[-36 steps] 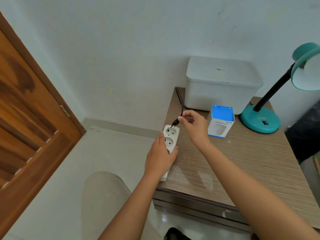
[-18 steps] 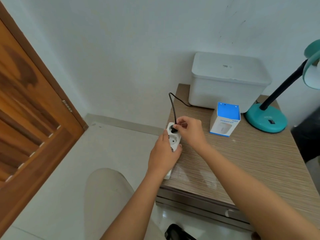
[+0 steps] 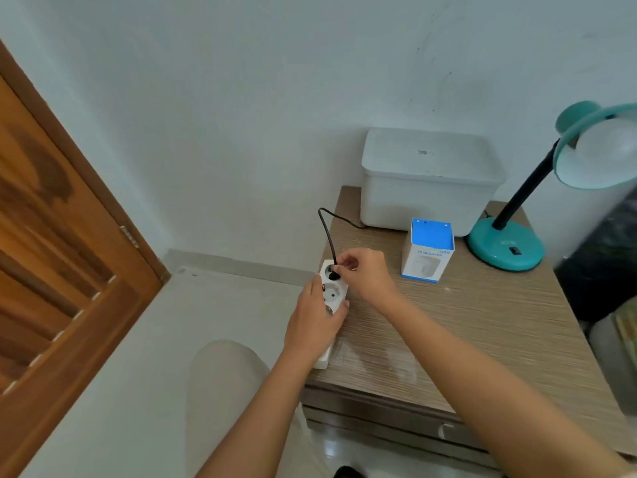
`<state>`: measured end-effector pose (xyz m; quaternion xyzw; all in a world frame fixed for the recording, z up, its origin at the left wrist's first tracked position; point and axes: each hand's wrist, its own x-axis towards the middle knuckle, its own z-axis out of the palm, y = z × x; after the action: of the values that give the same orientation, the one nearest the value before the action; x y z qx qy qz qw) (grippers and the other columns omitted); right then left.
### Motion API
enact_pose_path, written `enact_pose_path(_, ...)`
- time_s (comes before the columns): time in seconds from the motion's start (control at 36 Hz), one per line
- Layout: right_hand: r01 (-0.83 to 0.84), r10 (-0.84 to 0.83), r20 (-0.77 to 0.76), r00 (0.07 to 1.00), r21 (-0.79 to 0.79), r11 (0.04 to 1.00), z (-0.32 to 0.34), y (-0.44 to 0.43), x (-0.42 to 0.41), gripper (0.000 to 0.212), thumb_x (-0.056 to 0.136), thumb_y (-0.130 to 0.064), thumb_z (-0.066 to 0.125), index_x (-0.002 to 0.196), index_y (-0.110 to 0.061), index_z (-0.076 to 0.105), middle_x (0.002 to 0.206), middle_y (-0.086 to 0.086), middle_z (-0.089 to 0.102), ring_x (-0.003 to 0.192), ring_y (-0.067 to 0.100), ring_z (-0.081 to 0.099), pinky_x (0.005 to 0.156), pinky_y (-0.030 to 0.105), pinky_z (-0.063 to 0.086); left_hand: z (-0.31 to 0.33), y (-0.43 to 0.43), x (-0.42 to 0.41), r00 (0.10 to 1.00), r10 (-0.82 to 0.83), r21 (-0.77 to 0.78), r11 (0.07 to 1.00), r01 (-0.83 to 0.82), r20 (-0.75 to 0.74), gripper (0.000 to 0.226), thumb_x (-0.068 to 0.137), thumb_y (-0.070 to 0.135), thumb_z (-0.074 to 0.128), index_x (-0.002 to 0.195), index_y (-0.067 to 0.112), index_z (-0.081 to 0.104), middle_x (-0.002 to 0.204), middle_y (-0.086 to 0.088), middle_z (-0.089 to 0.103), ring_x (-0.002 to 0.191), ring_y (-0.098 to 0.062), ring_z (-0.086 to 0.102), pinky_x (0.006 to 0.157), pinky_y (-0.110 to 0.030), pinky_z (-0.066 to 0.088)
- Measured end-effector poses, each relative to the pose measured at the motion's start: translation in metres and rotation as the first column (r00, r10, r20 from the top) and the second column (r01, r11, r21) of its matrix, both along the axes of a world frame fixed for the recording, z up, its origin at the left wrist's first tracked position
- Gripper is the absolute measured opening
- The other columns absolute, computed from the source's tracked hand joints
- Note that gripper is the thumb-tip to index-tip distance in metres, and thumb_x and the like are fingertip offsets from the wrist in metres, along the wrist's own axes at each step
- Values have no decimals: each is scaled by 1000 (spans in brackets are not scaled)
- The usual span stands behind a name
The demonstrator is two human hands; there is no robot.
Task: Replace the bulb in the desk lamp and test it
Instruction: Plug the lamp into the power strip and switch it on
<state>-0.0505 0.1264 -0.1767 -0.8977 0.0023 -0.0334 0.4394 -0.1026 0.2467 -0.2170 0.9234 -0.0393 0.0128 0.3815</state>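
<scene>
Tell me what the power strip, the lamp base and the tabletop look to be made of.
Power strip: smooth white moulded plastic, judging by its rounded socket recesses.
Lamp base: glossy teal, with a soft highlight; painted metal or plastic, the look leaves it open.
Tabletop: probably laminate with a printed brown wood-grain stripe; faint reflections suggest a smooth, slightly shiny finish.

The worktop [image 3: 465,326] shows streaked wood-grain laminate with a dull sheen. The power strip [image 3: 332,294] and storage box [image 3: 427,181] look like smooth white plastic. The lamp base [image 3: 505,248] is glossy teal; the carton [image 3: 427,260] printed cardboard; the door [image 3: 58,257] varnished wood.
</scene>
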Motion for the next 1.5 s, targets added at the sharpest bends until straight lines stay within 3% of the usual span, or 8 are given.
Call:
enact_pose_path(0.11, 28, -28, 45, 999, -12, 1000, 17, -22, -11, 8, 82, -13, 65, 83, -9, 72, 83, 6, 70, 73, 10, 57, 62, 4, 41, 7, 2, -5, 996, 3, -2, 1000, -3, 91, 46, 91, 44, 49, 131, 21, 42, 124, 3, 50, 114, -14, 49, 90, -28, 46)
enact_pose_path(0.22, 50, -49, 59, 997, -6, 999, 24, -58, -40, 8, 84, -15, 64, 86, -12, 71, 84, 1, 69, 77, 8, 59, 70, 10, 45, 33, -13, -8, 974, 54, -50, 998, -44, 220, 49, 95, 33, 49, 140, 15, 39, 140, 0, 45, 128, -8, 38, 101, -18, 27)
enact_pose_path(0.33, 105, -103, 65, 993, -22, 994, 16, -104, -75, 8, 84, -16, 64, 85, -13, 72, 81, -4, 67, 78, 6, 62, 74, 15, 49, 63, -60, -3, 956, -60, -97, 991, 92, 287, 47, 95, 33, 49, 138, 15, 43, 141, 1, 45, 129, -7, 38, 107, -27, 32)
enact_pose_path(0.42, 177, -173, 60, 983, -71, 982, 7, -145, -95, 9, 84, -16, 65, 85, -12, 73, 84, 2, 71, 76, 9, 62, 73, 15, 47, 77, -111, 1, 940, -166, -138, 967, 214, 299, 43, 95, 32, 50, 134, 15, 46, 134, 5, 48, 122, -1, 40, 102, -15, 32)
enact_pose_path(0.58, 308, -304, 47, 951, -173, 936, 0, -234, -97, 13, 87, -18, 61, 95, -14, 70, 91, 2, 68, 81, 8, 59, 77, 19, 46, 70, -215, 7, 899, -389, -143, 896, 420, 204, 44, 97, 36, 45, 137, 16, 44, 137, 2, 47, 128, -8, 40, 109, -30, 34)
enact_pose_path(0.86, 391, -394, 22, 919, -188, 901, -20, -316, -21, 38, 94, -24, 49, 127, -5, 52, 129, 10, 54, 117, 21, 52, 100, 31, 40, 4, -294, 63, 945, -317, 54, 945, 322, -86, 66, 97, 48, 36, 147, 8, 20, 153, -9, 26, 137, -23, 32, 109, -33, 28)
enact_pose_path(1.11, 397, -402, -95, 911, -69, 915, -51, -322, 24, 69, 95, -40, 42, 148, -7, 10, 158, 12, 10, 146, 22, 10, 117, 30, 8, -31, -309, 88, 974, -223, 176, 958, 228, -48, 75, 96, 52, 31, 150, 6, 7, 158, -13, 13, 145, -24, 14, 117, -35, 13)
enact_pose_path(1.5, 373, -398, -83, 914, -219, 902, -59, -318, 20, 68, 97, -44, 30, 149, -10, 1, 160, 3, -4, 147, 16, 3, 116, 38, 21, -45, -313, 86, 972, -216, 281, 942, 183, 90, 88, 85, 61, 8, 148, 0, 9, 157, -16, 13, 146, -25, 13, 118, -31, 7)
